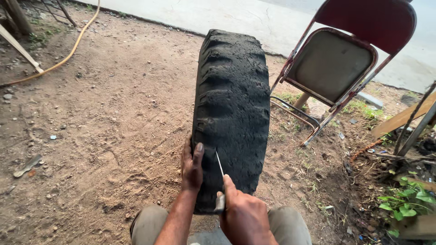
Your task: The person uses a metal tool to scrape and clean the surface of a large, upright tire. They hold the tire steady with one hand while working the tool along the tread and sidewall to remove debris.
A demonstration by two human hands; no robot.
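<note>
Right hand (245,213) apparently hides thin tool's (220,165) handle.

The left hand (191,167) is laid flat, fingers extended; the right hand (244,213) is clenched, forefinger pointed forward.

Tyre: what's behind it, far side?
Behind the upright tyre lie bare dirt and a pale concrete strip; a red folding chair stands behind it to the right. The ground directly behind the tyre is covered by it.

Soft even daylight, faint shadows, sharp focus, edges bowed.
</note>
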